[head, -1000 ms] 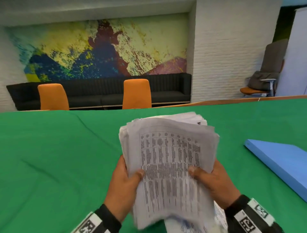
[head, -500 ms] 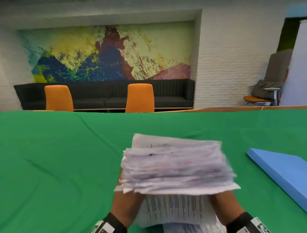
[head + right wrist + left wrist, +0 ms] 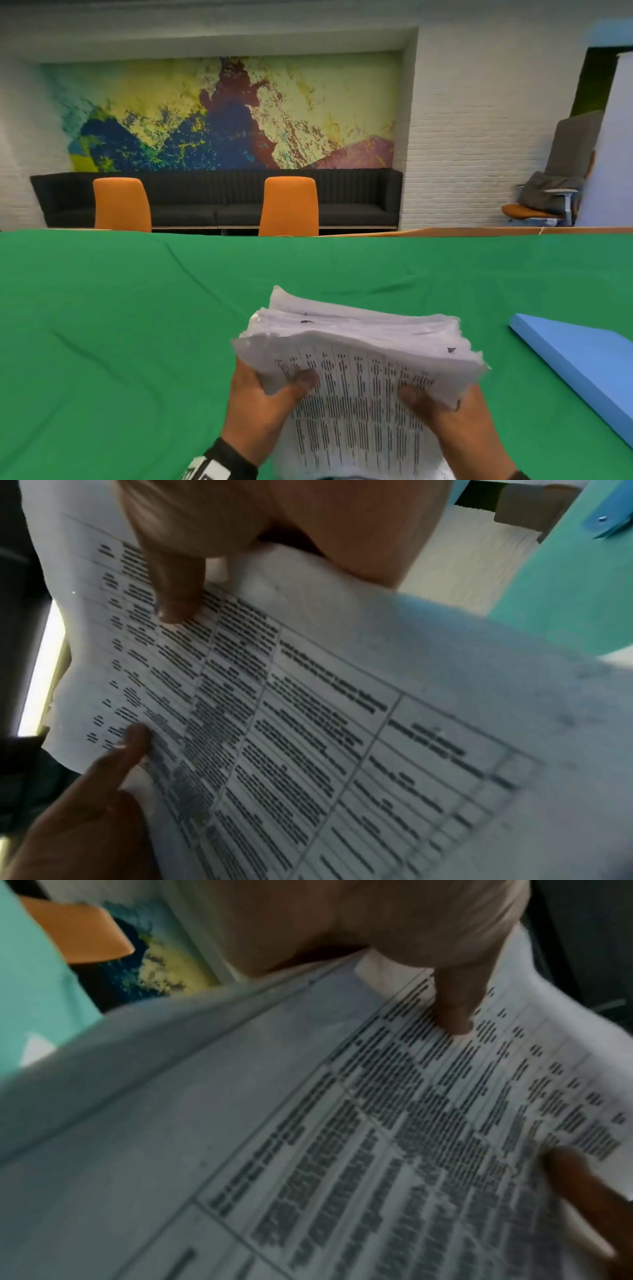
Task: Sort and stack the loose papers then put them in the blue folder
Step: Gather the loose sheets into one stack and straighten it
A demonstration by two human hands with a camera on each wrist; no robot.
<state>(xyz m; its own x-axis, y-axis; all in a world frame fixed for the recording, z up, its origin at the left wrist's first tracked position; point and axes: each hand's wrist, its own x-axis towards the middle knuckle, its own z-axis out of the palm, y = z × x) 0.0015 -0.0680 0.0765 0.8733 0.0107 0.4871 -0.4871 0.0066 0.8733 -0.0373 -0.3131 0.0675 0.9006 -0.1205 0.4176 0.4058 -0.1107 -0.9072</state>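
A thick stack of printed papers (image 3: 359,359) is held above the green table, tilted so its top edge and the printed front sheet face me. My left hand (image 3: 263,401) grips its left side with the thumb on the front sheet. My right hand (image 3: 455,421) grips the right side the same way. The left wrist view shows the printed sheet (image 3: 394,1137) with a thumb pressing on it, and the right wrist view shows the same sheet (image 3: 291,710). The blue folder (image 3: 579,359) lies closed on the table to the right, apart from the stack.
A green cloth (image 3: 120,342) covers the table. Two orange chairs (image 3: 289,205) stand behind the far edge, in front of a dark sofa (image 3: 212,198). A corner of the folder (image 3: 609,526) shows in the right wrist view.
The stack was upright, then dropped low and level with its edge toward me. Now it is tipped back up a little, the printed front sheet visible again.
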